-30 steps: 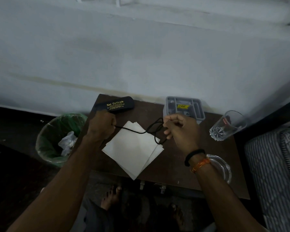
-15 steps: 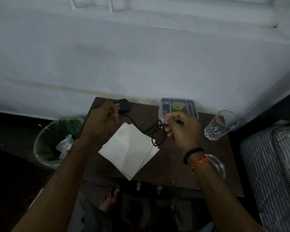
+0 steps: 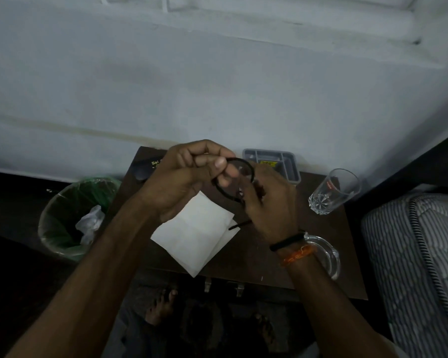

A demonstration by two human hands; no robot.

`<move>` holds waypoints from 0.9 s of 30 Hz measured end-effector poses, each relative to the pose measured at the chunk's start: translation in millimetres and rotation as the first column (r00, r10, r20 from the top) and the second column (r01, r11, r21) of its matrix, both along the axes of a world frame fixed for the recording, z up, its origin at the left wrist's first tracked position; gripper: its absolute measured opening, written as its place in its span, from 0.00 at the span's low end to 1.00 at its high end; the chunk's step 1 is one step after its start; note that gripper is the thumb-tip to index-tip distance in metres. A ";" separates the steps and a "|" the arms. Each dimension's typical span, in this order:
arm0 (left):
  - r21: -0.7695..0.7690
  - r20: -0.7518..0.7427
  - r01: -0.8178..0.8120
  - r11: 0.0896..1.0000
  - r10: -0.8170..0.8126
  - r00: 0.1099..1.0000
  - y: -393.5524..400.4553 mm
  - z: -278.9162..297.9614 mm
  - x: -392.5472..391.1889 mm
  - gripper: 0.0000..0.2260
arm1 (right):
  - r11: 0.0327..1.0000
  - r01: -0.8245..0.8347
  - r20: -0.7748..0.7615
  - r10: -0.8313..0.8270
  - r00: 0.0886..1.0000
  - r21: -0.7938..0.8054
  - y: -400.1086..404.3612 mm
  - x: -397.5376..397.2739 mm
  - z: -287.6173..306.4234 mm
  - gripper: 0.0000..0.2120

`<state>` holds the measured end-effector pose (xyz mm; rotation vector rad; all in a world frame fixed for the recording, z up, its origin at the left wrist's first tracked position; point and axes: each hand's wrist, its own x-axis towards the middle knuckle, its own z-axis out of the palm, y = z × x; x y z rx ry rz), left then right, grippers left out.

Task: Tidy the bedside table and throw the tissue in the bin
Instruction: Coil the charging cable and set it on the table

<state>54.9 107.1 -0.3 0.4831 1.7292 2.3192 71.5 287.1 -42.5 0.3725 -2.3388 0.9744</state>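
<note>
Tabletop (image 3: 318,254), obstacles by clock position from its centre. Both hands, the left hand (image 3: 181,182) and the right hand (image 3: 269,202), are raised together over the centre, covering the white paper sheets (image 3: 194,236). At 1 o'clock, a grey tray (image 3: 272,164) against the wall; at 2, a glass tumbler (image 3: 331,192); at 4, a glass dish (image 3: 326,254); at 11, a black case (image 3: 145,169). The bin (image 3: 70,218) opening at 9 o'clock stands unobstructed.

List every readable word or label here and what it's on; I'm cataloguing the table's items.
"Sal": gold letters on the black case; the left hand hides the rest.
Yellow label in the grey tray: too blurred to read.
Red mark on the drinking glass: too small to read.
</note>
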 end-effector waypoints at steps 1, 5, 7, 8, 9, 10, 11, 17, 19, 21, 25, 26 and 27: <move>0.036 0.014 0.018 0.999 -0.018 1.000 2.9 0.1 0.3 0.08 | 0.999 0.047 -0.028 -0.047 0.999 -0.013 1.4 -1.2 1.4 0.07; 0.069 0.049 0.052 0.996 -0.056 0.997 3.9 -6.2 -2.4 0.11 | 0.967 0.052 -0.002 -0.054 0.999 -0.250 11.3 -5.6 7.0 0.07; 0.002 0.035 0.065 0.998 -0.065 0.997 2.7 -10.2 -4.2 0.11 | 0.936 0.044 0.007 -0.045 0.999 -0.350 14.2 -8.0 8.2 0.07; -0.051 0.024 0.078 0.996 -0.077 0.997 2.2 -12.1 -4.8 0.11 | 0.918 0.047 0.017 -0.043 0.999 -0.394 15.1 -8.9 8.5 0.06; -0.114 0.010 0.102 0.988 -0.102 0.995 1.8 -13.9 -5.1 0.12 | 0.900 0.051 0.032 -0.041 0.999 -0.432 15.0 -8.9 9.6 0.06; -0.173 -0.004 0.141 0.975 -0.144 0.990 1.7 -15.2 -4.7 0.13 | 0.887 0.055 0.045 -0.039 0.998 -0.459 14.7 -8.9 10.3 0.07; -0.205 -0.011 0.192 0.960 -0.199 0.980 1.9 -16.3 -3.9 0.14 | 0.878 0.059 0.058 -0.036 0.998 -0.475 14.2 -8.7 10.6 0.08; 0.170 0.065 0.350 0.921 -0.365 0.929 10.7 -13.2 2.9 0.15 | 0.947 0.063 0.214 0.006 0.977 -0.314 8.4 -14.6 -0.1 0.07; 0.240 0.070 0.329 0.913 -0.355 0.932 12.4 -15.6 -0.6 0.19 | 0.975 0.027 0.252 0.029 0.967 -0.219 3.4 -14.7 -4.8 0.09; 0.259 0.079 0.281 0.924 -0.311 0.947 12.5 -20.2 -5.1 0.22 | 0.984 -0.018 0.300 0.071 0.951 -0.175 0.0 -15.6 -9.8 0.11; 0.220 0.104 0.129 0.967 -0.155 0.982 11.3 -33.3 -12.1 0.25 | 0.982 -0.071 0.424 0.140 0.895 -0.176 -2.9 -16.3 -10.4 0.08; 0.209 0.108 0.091 0.974 -0.116 0.987 12.0 -36.1 -13.5 0.25 | 0.984 -0.083 0.445 0.145 0.884 -0.155 -3.1 -15.8 -9.5 0.08; 0.197 0.108 0.058 0.979 -0.080 0.991 13.4 -38.8 -14.8 0.25 | 0.987 -0.096 0.463 0.144 0.874 -0.125 -3.4 -15.5 -9.7 0.07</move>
